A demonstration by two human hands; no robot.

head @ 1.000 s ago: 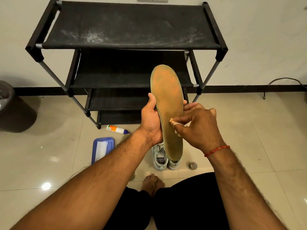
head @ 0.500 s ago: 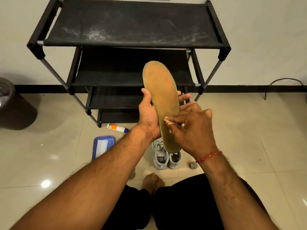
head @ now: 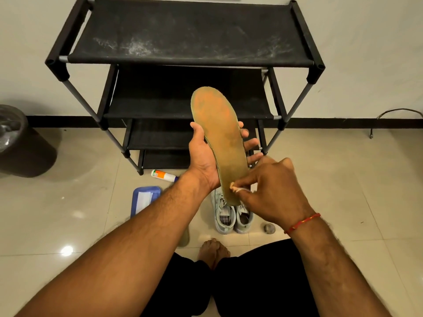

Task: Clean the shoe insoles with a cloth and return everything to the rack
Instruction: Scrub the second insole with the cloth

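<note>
Orange insole [head: 219,138] clasped across its edges by left hand [head: 203,162], right hand [head: 274,191] pinching cloth [head: 240,189] at heel.

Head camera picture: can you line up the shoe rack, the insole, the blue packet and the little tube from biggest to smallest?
1. shoe rack
2. insole, held nearer the camera, which makes it look bigger
3. blue packet, partly behind the left arm
4. tube

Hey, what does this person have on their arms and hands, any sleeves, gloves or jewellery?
The left forearm and right forearm are bare, no sleeves or gloves. The wrist of the right hand carries a thin red thread bracelet; the left hand and its wrist wear nothing. No rings show.
</note>
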